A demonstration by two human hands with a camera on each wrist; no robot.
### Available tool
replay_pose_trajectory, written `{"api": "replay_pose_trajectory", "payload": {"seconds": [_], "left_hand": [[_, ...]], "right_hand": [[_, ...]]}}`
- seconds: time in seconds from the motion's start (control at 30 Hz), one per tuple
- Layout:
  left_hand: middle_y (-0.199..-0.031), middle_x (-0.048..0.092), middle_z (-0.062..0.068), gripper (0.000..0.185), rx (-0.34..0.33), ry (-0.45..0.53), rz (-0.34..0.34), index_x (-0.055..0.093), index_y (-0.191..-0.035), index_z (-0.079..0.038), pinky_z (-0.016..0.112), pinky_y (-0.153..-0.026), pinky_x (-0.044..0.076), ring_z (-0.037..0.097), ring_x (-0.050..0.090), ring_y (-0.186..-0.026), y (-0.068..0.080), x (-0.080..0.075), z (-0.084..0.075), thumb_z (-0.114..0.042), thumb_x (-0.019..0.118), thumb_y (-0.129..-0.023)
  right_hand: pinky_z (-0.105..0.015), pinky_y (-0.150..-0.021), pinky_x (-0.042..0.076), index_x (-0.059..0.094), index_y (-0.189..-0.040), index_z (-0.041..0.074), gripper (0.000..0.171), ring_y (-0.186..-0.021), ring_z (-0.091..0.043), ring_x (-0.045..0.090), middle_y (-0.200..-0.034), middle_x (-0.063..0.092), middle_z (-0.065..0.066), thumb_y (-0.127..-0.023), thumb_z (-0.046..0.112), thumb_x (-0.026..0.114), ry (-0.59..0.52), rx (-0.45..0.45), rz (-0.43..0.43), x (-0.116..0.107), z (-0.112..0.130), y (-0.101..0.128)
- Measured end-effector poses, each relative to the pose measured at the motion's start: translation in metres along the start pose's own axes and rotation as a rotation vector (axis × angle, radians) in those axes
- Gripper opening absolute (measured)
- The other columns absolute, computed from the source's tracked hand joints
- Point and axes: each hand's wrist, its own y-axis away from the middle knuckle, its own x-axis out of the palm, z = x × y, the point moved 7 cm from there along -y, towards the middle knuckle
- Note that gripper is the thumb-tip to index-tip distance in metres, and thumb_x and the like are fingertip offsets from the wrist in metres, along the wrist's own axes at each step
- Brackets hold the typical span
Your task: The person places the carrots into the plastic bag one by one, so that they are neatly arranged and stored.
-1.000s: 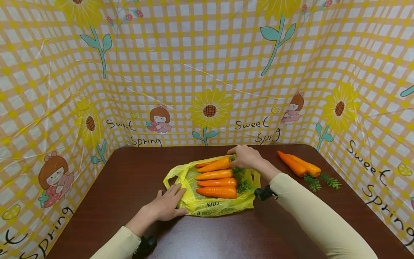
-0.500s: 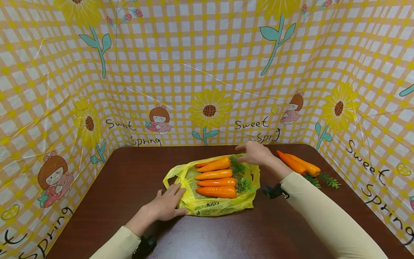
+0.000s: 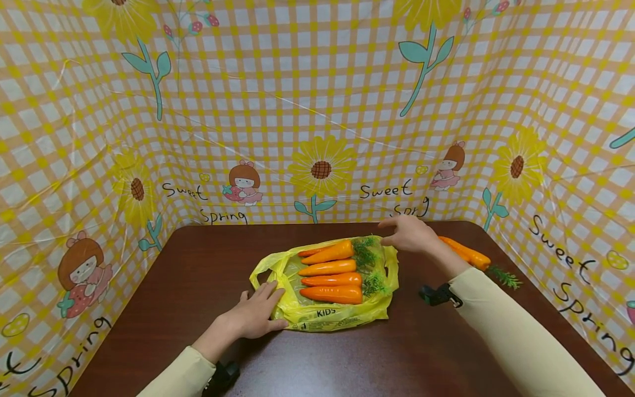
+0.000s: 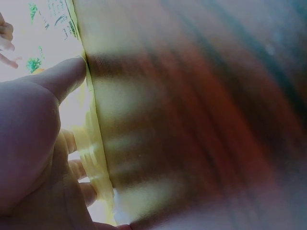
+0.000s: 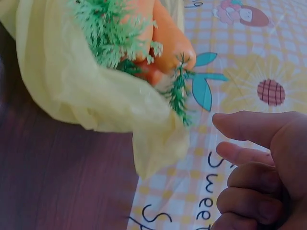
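A yellow plastic bag (image 3: 342, 322) lies on the table with several orange carrots (image 3: 331, 294) side by side in its opening, their green leafy tops (image 3: 375, 284) toward the right. On the bag's left end my left hand (image 3: 254, 313) rests, fingers spread; in the left wrist view its thumb touches the bag's edge. My right hand (image 3: 408, 234) is in the air by the bag's far right corner and holds nothing. In the right wrist view its thumb and index finger point forward, the other fingers curled loosely. Beyond it lies a loose carrot (image 3: 473, 257), partly hidden by the right arm.
The dark brown table (image 3: 208, 248) is enclosed at the back and sides by a checked cloth (image 3: 278, 110) with sunflowers. Each wrist bears a black camera strap. The right forearm (image 3: 506, 320) crosses the table's right side.
The right hand has let go of the farthest carrot's top and moved right, away from the carrots in the bag. It now covers part of the loose carrots. My left hand has stayed put.
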Motion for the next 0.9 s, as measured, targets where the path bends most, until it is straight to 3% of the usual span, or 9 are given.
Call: {"api": "replay_pose_trajectory", "payload": {"seconds": [0.07,0.3,0.37,0.47,0.57,0.63,0.7,0.8,0.9], "left_hand": [[-0.165,0.021,0.018,0.077,0.003,0.002,-0.003,0.035,-0.156,-0.009,0.072,-0.112,0.020,0.039,0.021,-0.152,0.000,0.000,0.000,-0.051,0.061,-0.098],[-0.165,0.022,0.019,0.077,0.015,0.002,-0.006,0.035,-0.156,-0.007,0.073,-0.111,0.019,0.041,0.021,-0.152,0.000,0.000,0.000,-0.051,0.061,-0.098],[-0.165,0.021,0.018,0.078,0.008,0.004,-0.005,0.035,-0.156,-0.008,0.073,-0.112,0.019,0.040,0.021,-0.152,0.000,-0.001,0.000,-0.052,0.061,-0.097],[-0.166,0.021,0.017,0.078,0.000,0.002,-0.004,0.035,-0.157,-0.009,0.072,-0.112,0.020,0.039,0.020,-0.153,0.000,0.000,0.000,-0.053,0.060,-0.097],[-0.166,0.021,0.017,0.079,-0.002,-0.001,-0.005,0.035,-0.156,-0.009,0.073,-0.111,0.020,0.038,0.021,-0.153,0.000,0.000,0.000,-0.054,0.061,-0.097],[-0.166,0.021,0.016,0.079,-0.005,0.001,-0.005,0.035,-0.157,-0.009,0.073,-0.111,0.020,0.038,0.020,-0.153,-0.001,0.000,0.001,-0.054,0.061,-0.097],[-0.166,0.021,0.016,0.079,-0.005,0.002,-0.006,0.035,-0.156,-0.009,0.073,-0.111,0.020,0.038,0.020,-0.153,-0.001,0.000,0.001,-0.054,0.061,-0.097],[-0.166,0.022,0.016,0.079,-0.007,0.006,-0.006,0.035,-0.157,-0.009,0.073,-0.112,0.020,0.039,0.020,-0.153,0.000,0.000,0.000,-0.054,0.061,-0.097],[-0.165,0.022,0.016,0.078,-0.007,0.007,-0.006,0.036,-0.156,-0.009,0.073,-0.111,0.020,0.039,0.021,-0.153,0.000,-0.001,-0.001,-0.053,0.061,-0.097]], "right_hand": [[-0.032,-0.054,0.038,0.061,-0.140,0.009,0.052,-0.049,-0.014,0.044,-0.120,0.067,-0.026,-0.093,0.029,0.070,-0.001,0.007,-0.007,-0.001,-0.006,0.002],[-0.034,-0.059,0.039,0.059,-0.140,0.006,0.055,-0.053,-0.015,0.044,-0.116,0.067,-0.022,-0.093,0.031,0.070,-0.050,0.026,-0.041,-0.005,-0.028,0.011],[-0.034,-0.057,0.038,0.059,-0.141,0.006,0.055,-0.051,-0.015,0.040,-0.092,0.069,-0.016,-0.093,0.031,0.069,-0.074,0.036,-0.051,-0.007,-0.035,0.014],[-0.034,-0.056,0.037,0.058,-0.141,0.004,0.055,-0.049,-0.014,0.036,-0.059,0.054,-0.003,-0.094,0.030,0.068,-0.105,0.034,-0.063,-0.010,-0.042,0.019],[-0.035,-0.059,0.037,0.056,-0.142,0.003,0.055,-0.052,-0.016,0.035,-0.051,0.041,0.003,-0.095,0.029,0.068,-0.139,0.051,-0.073,-0.012,-0.048,0.026],[-0.037,-0.065,0.041,0.056,-0.143,0.003,0.056,-0.058,-0.026,0.046,-0.058,0.055,-0.003,-0.095,0.031,0.068,-0.140,0.055,-0.087,-0.014,-0.053,0.030],[-0.040,-0.073,0.045,0.055,-0.143,0.003,0.058,-0.076,-0.035,0.059,-0.085,0.071,-0.016,-0.095,0.034,0.068,-0.134,0.063,-0.104,-0.015,-0.058,0.033],[-0.047,-0.080,0.047,0.054,-0.144,0.003,0.062,-0.099,-0.043,0.061,-0.127,0.064,-0.029,-0.095,0.039,0.067,-0.120,0.073,-0.132,-0.017,-0.068,0.037],[-0.053,-0.084,0.047,0.053,-0.145,0.001,0.065,-0.107,-0.043,0.059,-0.138,0.054,-0.033,-0.096,0.042,0.067,-0.132,0.093,-0.151,-0.019,-0.075,0.043]]}}
